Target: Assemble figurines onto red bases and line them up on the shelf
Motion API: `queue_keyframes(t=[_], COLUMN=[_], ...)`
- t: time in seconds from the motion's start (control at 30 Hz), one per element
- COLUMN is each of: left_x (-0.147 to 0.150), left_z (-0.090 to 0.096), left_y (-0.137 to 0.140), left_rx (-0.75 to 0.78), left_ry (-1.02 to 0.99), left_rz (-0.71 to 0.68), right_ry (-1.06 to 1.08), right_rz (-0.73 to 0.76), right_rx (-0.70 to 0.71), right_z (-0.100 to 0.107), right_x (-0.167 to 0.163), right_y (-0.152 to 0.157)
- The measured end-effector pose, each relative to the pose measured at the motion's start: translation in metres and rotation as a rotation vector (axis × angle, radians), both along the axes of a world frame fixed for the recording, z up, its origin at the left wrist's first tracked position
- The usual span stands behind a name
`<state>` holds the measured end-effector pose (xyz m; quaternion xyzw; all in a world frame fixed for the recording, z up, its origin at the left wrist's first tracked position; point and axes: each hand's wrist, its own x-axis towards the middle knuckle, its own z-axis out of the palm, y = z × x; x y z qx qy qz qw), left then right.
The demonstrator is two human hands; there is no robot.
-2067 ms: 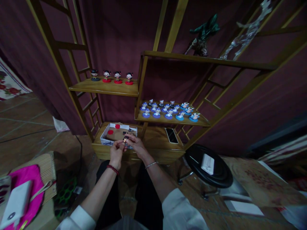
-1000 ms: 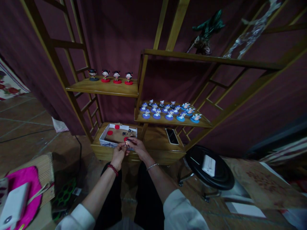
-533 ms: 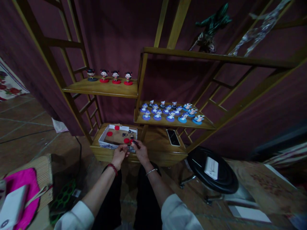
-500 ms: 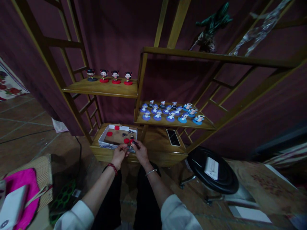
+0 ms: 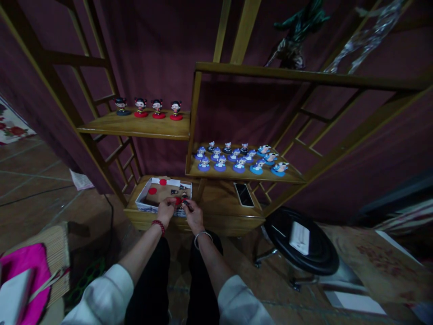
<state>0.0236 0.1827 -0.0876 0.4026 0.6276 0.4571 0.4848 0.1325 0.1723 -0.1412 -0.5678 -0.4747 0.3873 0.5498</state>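
A white-rimmed shallow box (image 5: pixel 145 192) stands on the low wooden cabinet, with red round bases (image 5: pixel 152 191) and small dark figurine parts (image 5: pixel 174 192) lying on its brown bottom. Over its front right side, my left hand (image 5: pixel 165 211) is closed, pinching a red disc (image 5: pixel 177 201) at its fingertips. Close beside it, my right hand (image 5: pixel 194 216) is closed on a small dark-topped figurine (image 5: pixel 185 203), mostly covered by the fingers. More red shows just above the right fingertips; whether it is part of the figurine I cannot tell.
Finished-looking dark-haired figurines (image 5: pixel 157 108) line the upper left shelf (image 5: pixel 135 127). Several purple and blue figurines (image 5: pixel 239 164) crowd the right shelf (image 5: pixel 216 174). A phone (image 5: pixel 244 194) lies on the cabinet. A black stool (image 5: pixel 314 253) stands to the right, a pink cloth (image 5: pixel 34 262) left.
My left hand has moved up over the box's front rim to a red disc there. My right hand, still gripping the figurine, has shifted slightly left. The camera view has shifted a little.
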Motion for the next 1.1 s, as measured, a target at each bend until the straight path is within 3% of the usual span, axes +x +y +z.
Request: queue_keyframes(t=[0.3,0.5,0.9,1.1], left_x=[-0.007,-0.007,0.0,0.002], left_z=[-0.002,-0.01,-0.042,-0.051], left_y=[0.025,0.041,0.064,0.074], left_rx=[0.032,0.009,-0.064,-0.012], left_ry=[0.373,0.517,0.559,0.505], left_rz=[-0.068,-0.146,-0.355,-0.388], right_ry=[-0.053,-0.059,-0.023,0.021], right_rz=[0.003,0.001,-0.013,-0.018], right_rx=[-0.038,-0.032,-0.047,-0.051], right_z=[-0.005,-0.005,-0.003,-0.002], right_x=[0.0,0.0,0.002,0.001], right_y=[0.003,0.004,0.006,0.007])
